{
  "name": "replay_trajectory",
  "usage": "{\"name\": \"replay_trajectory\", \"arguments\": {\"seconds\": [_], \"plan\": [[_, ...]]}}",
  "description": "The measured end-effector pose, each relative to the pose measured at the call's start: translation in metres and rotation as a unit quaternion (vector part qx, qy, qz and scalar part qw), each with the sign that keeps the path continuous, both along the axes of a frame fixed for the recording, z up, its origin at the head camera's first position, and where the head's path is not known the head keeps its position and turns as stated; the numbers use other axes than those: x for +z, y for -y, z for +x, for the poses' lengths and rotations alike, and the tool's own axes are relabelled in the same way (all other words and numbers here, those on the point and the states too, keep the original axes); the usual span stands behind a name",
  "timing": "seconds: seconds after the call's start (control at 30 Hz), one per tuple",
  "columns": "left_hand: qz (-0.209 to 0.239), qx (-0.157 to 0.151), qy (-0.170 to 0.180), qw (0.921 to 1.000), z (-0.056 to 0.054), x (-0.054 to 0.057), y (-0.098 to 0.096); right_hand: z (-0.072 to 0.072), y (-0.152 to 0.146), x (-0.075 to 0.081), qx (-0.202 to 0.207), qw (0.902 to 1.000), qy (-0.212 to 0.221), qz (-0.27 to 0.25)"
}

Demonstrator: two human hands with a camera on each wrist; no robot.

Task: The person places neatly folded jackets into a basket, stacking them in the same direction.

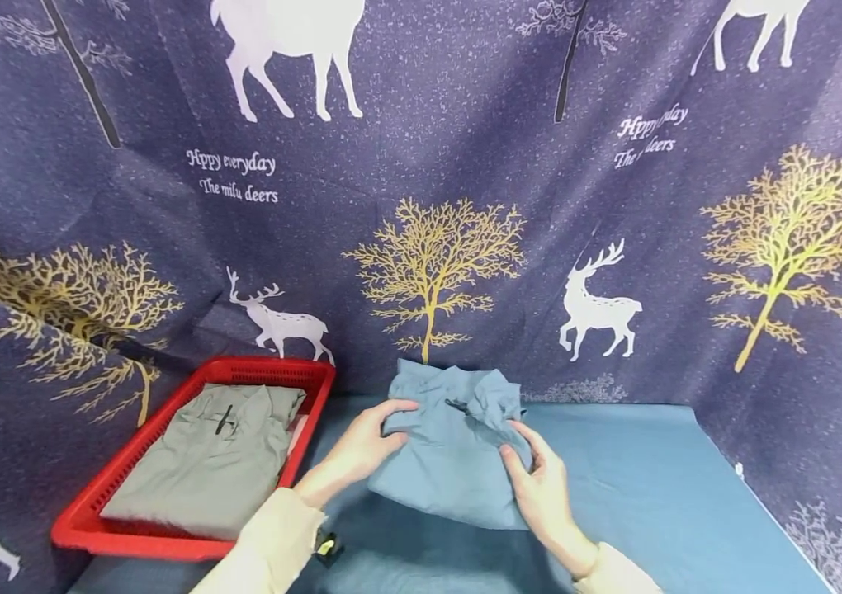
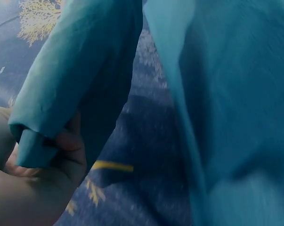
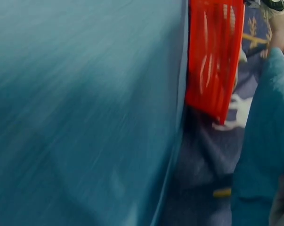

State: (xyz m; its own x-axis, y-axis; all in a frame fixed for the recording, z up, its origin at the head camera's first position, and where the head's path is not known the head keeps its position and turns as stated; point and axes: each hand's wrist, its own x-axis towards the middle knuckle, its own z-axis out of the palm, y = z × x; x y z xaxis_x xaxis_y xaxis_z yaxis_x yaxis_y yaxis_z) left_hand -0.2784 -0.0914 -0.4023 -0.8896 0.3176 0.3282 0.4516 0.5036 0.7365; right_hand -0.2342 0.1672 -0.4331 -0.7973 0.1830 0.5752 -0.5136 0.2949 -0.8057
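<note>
A folded blue garment (image 1: 451,470), bunched at its top with a thin dark strip there, is held up over the table in the head view. My left hand (image 1: 369,437) pinches its left side between thumb and fingers. On the opposite side, my right hand (image 1: 543,487) grips the edge near the bunched part. The left wrist view shows the rolled cloth edge (image 2: 71,61) clasped by the left hand (image 2: 47,188). Seen from the right wrist, the garment (image 3: 259,141) hangs at the right border, where the right hand is mostly cut off.
A red plastic basket (image 1: 146,544) stands at the left, holding a folded grey-green garment (image 1: 198,462) with a dark strip. Blue cloth covers the table (image 1: 629,478). Behind it hangs a dark curtain (image 1: 458,148) printed with deer and trees.
</note>
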Motion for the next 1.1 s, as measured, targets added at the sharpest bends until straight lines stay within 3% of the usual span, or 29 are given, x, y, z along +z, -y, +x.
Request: {"name": "replay_trajectory", "arguments": {"seconds": [0.27, 0.57, 0.8, 1.1], "plan": [[-0.036, 0.054, -0.011, 0.9979, 0.007, 0.009, 0.050, 0.000, 0.045, 0.011, 0.037, 0.9992, 0.006, 0.013], [-0.050, 0.062, -0.026, 0.9964, 0.017, 0.021, 0.104, -0.014, 0.094, 0.002, 0.096, 0.9930, -0.054, 0.040], [-0.074, 0.082, -0.055, 0.9924, 0.029, 0.040, 0.142, -0.032, 0.131, -0.005, 0.101, 0.9917, -0.066, 0.043], [-0.136, 0.128, -0.082, 0.9790, 0.039, 0.052, 0.205, -0.033, 0.196, 0.006, 0.094, 0.9868, -0.124, 0.045]]}}
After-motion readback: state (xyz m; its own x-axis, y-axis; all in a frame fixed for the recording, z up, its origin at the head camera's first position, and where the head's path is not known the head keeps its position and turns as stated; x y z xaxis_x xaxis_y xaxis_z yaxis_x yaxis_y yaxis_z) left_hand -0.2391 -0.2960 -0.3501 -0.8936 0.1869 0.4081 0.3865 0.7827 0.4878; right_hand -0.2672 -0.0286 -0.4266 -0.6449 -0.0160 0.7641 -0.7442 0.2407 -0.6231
